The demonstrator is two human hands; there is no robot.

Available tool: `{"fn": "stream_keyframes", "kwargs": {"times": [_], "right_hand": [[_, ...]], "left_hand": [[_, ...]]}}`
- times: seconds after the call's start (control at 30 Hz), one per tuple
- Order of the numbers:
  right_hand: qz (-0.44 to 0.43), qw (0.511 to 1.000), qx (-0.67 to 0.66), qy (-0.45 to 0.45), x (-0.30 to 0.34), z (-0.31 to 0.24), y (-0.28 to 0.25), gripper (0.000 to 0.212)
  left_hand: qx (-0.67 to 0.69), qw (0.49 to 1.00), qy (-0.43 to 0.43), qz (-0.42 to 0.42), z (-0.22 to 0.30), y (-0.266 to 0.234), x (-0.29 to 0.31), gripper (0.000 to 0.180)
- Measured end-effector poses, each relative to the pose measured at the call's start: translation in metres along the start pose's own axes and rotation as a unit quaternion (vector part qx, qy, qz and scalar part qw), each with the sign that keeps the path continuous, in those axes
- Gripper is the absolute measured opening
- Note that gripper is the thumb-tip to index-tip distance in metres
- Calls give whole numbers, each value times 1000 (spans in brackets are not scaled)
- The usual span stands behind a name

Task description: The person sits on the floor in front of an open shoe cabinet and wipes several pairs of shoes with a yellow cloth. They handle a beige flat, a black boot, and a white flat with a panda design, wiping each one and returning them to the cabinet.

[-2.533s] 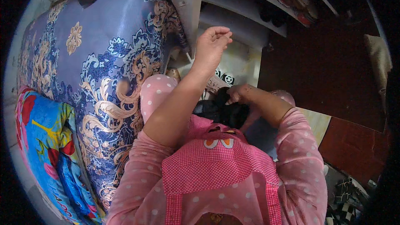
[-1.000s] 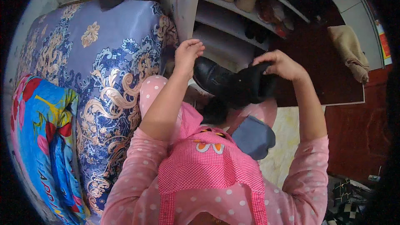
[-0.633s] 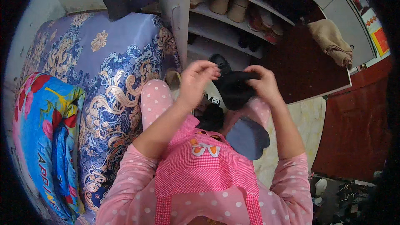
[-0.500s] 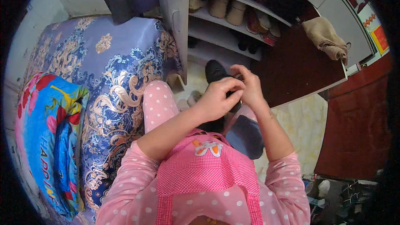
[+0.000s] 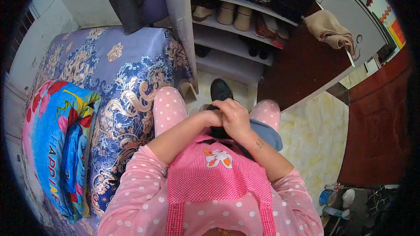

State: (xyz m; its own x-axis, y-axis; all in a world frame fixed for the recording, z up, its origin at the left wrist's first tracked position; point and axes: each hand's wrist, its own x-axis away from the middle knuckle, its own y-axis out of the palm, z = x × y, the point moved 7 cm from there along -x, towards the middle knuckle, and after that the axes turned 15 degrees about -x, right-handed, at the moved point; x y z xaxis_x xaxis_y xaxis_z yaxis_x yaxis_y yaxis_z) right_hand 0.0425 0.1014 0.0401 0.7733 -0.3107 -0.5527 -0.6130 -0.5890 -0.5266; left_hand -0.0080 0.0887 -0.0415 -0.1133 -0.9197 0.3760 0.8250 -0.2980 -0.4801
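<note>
Between my knees a black shoe [image 5: 221, 90] with laces points its toe away from me. Both hands meet over its rear part. My right hand [image 5: 233, 116] lies on top with its fingers bent, the fingertips at the shoe's upper. Beneath it is my left hand [image 5: 211, 117], whose fingers are hidden by the right one. More dark material shows below the hands; I cannot tell whether it is shoe or clothing. Dark blue cloth [image 5: 267, 135] lies beside my right thigh.
Ahead stands a shoe cabinet with several shelves [image 5: 229, 55] and beige boots [image 5: 234, 16]. A brown cloth [image 5: 331, 29] hangs over its open door [image 5: 302, 67] at the right. On the left is a patterned bed [image 5: 131, 70] with a folded blue blanket [image 5: 57, 144].
My hands have drawn closer to me and come together, the right now covering the left. My right knee has swung outward, and the shoe shows lower in the view.
</note>
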Motion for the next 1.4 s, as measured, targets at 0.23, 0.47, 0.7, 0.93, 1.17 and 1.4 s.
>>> {"fn": "stream_keyframes", "kwargs": {"times": [0.23, 0.47, 0.7, 0.93, 1.17, 1.4], "right_hand": [[-24, 998, 64, -12, 15, -2, 4, 35], [8, 997, 54, -49, 11, -8, -5, 30], [6, 998, 17, -65, 22, -8, 2, 30], [-6, 998, -13, -67, 34, -20, 14, 30], [-76, 993, -80, -31, 54, -23, 9, 38], [35, 996, -68, 42, 13, -12, -52, 33]], "left_hand": [[-43, 997, 6, 67, 3, 12, -22, 37], [-87, 991, 10, 100, 16, 6, -34, 37], [-198, 959, -6, 203, 26, -57, -22, 37], [-262, 945, -12, 197, 22, -54, -16, 37], [-292, 939, 12, 183, 37, -43, 10, 37], [-316, 930, 45, 183, 51, -32, 2, 37]]}}
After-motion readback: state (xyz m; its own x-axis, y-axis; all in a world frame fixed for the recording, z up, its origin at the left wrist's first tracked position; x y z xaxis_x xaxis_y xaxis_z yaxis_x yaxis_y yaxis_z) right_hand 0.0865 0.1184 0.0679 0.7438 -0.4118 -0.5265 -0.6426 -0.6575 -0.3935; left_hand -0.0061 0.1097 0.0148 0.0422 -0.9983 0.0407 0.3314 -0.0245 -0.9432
